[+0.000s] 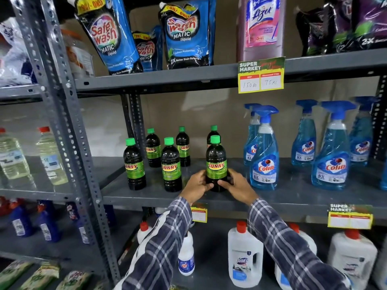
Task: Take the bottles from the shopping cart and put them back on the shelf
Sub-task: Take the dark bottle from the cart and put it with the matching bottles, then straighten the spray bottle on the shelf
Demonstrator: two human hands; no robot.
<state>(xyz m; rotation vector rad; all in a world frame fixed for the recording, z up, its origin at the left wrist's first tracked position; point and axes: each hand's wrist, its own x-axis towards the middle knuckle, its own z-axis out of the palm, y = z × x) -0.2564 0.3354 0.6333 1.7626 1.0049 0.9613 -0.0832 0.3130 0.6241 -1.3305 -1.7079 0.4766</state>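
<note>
A dark Sunny bottle (pixel 216 162) with a green cap and green label stands upright near the front of the grey middle shelf (pixel 293 197). My left hand (pixel 195 186) and my right hand (pixel 235 185) both wrap around its lower part from either side. Several more Sunny bottles (pixel 171 165) stand to its left and behind it on the same shelf. The shopping cart is out of view.
Blue Colin spray bottles (pixel 264 162) stand right of the held bottle. Safewash pouches (pixel 186 34) and a pink Lizol bottle (pixel 261 28) fill the shelf above. White Domex jugs (pixel 244 256) sit on the shelf below. A perforated grey upright (pixel 69 126) divides off the left rack.
</note>
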